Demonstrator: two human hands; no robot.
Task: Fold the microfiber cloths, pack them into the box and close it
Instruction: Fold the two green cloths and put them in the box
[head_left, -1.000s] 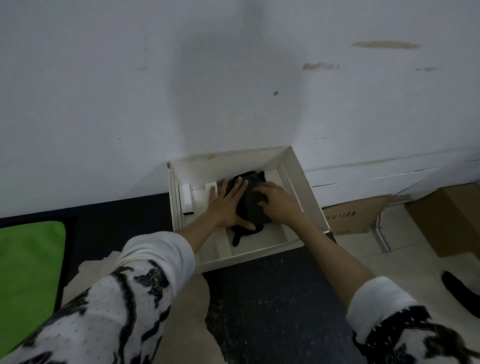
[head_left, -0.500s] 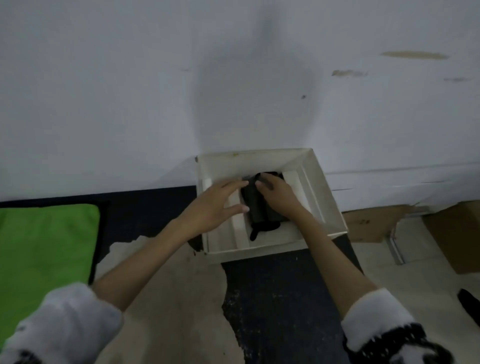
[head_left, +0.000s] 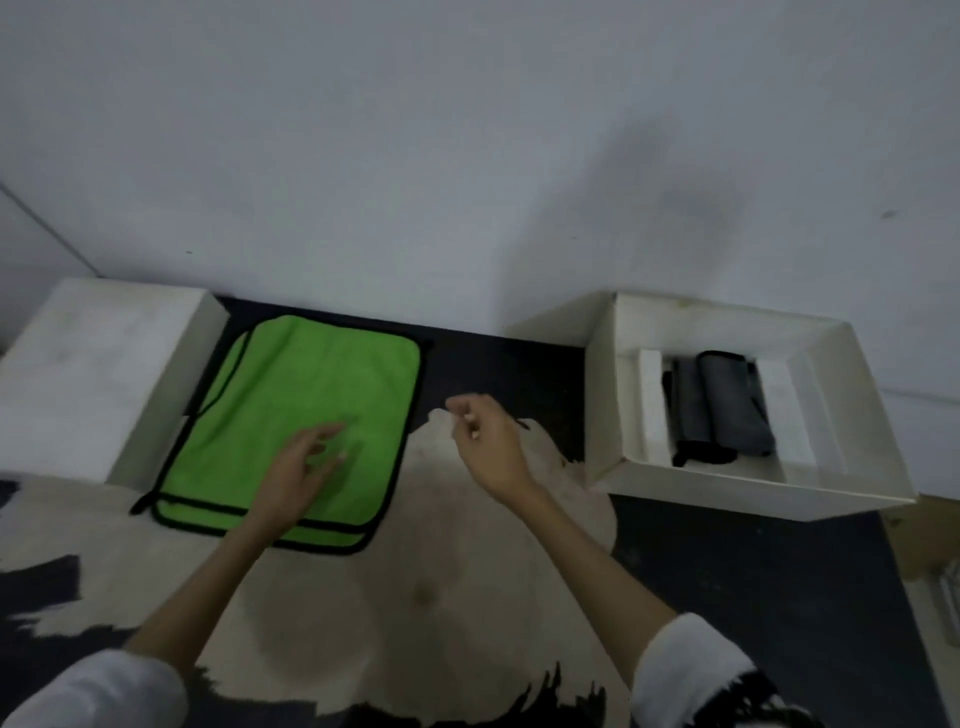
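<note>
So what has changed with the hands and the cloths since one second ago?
Both hands have left the box and let go of the dark cloth, which stays folded inside it. The left hand moved left and is now over the green cloth, fingers spread. The right hand hangs loosely curled and empty between cloth and box. The box is still open, and the green cloth still lies flat and unpacked.

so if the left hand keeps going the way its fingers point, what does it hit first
Probably the green cloth: the left hand hangs over it, fingers spread toward its far side. Whether it touches already is unclear.
</note>
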